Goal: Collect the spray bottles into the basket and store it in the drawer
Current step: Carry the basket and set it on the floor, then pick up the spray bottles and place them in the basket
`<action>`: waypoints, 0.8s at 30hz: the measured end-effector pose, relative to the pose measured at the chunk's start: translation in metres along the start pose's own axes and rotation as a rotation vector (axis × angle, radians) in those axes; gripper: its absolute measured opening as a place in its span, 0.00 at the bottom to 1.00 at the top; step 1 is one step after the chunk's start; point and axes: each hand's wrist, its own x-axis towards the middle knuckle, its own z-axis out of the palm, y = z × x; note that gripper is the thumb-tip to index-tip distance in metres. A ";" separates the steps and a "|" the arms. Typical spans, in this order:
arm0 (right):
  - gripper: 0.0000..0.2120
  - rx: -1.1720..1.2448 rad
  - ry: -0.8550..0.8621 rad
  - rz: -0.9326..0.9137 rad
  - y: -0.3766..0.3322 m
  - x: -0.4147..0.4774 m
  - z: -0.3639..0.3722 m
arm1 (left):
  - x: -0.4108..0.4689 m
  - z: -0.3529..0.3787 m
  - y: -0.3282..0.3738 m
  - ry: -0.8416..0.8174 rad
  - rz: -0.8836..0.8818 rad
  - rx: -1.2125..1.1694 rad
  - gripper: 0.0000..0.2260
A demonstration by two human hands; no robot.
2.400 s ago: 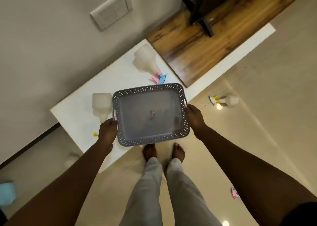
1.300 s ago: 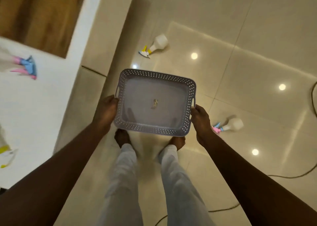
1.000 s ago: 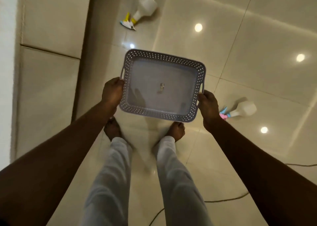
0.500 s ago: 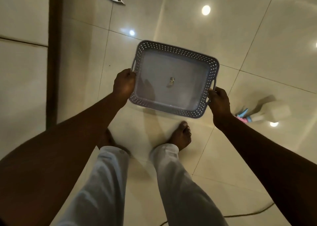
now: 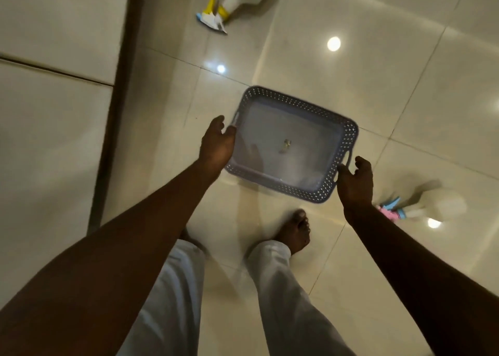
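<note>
Below, glossy tiled floor [image 5: 351,72] mirrors ceiling lights under the basket [image 5: 348,150].

Glossy tiled floor [image 5: 351,66]; reflected lights

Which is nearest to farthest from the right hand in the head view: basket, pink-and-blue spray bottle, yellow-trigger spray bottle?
From the right hand:
1. Basket: directly to its left, handle beside the fingers.
2. Pink-and-blue spray bottle: lying on the floor just to its right.
3. Yellow-trigger spray bottle: on the floor far ahead, top of view.
</note>
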 end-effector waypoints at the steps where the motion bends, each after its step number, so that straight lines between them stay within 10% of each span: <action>1: 0.28 -0.029 0.008 -0.063 -0.011 -0.014 0.000 | -0.010 -0.009 0.004 0.012 0.020 -0.017 0.24; 14: 0.22 0.002 -0.380 -0.613 -0.208 -0.311 0.091 | -0.185 -0.280 0.002 0.327 0.255 -0.327 0.18; 24: 0.16 0.096 -0.592 -0.619 -0.312 -0.483 0.213 | -0.194 -0.500 -0.067 0.616 0.292 -0.495 0.15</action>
